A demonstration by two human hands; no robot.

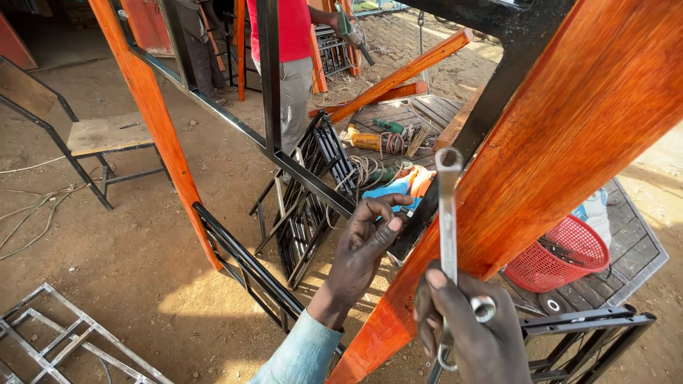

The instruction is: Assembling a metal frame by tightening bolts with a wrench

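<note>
Holding a long silver steel combination spanner [448, 213] upright, your right hand [466, 331] has its grip closed around the lower shank, thumb pressed up the flat of the tool, and a second ring end shows just beside your fingers. The spanner's upper ring end stands against the edge of a broad orange-varnished wooden plank [569, 135], which slants from the lower middle of the view up to the top right corner. Your left hand [366, 238], in a pale blue sleeve, is closed with fingers curled and thumb bent at the black metal frame bar [313, 181], where that bar meets the plank's left edge; what it pinches there cannot be made out.

Behind the plank, on the dirt floor, lies a dark slatted metal table top [626, 256] carrying a red plastic mesh basket [558, 256] near its right edge. Farther back lie a yellow angle grinder [363, 140] and coiled cable. A person in a red shirt [292, 28] stands beyond the frame, holding a power tool. A metal-framed wooden chair [107, 135] stands at the left.
</note>
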